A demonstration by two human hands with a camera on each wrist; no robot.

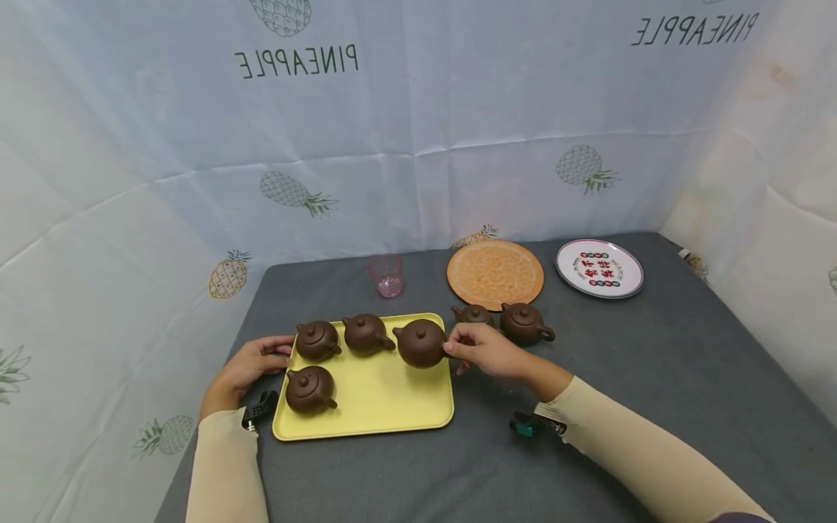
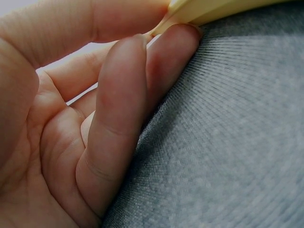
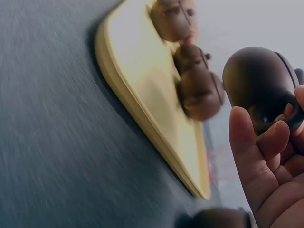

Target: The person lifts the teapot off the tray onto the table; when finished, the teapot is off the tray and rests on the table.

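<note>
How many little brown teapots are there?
6: three teapots on the yellow tray, one held teapot in the right hand, and two beyond that hand, a partly hidden teapot and its neighbour. More could be hidden.

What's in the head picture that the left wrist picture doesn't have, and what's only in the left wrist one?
Only head: six round dark-brown teapots, one held by its handle in the right hand; a see-through pink glass; a flat round orange-tan disc; a round white plate with red characters.

Only left wrist: the creased palm of the left hand, close up.

Both: that hand touching the yellow rectangular tray's edge, and the dark grey cloth underneath.
</note>
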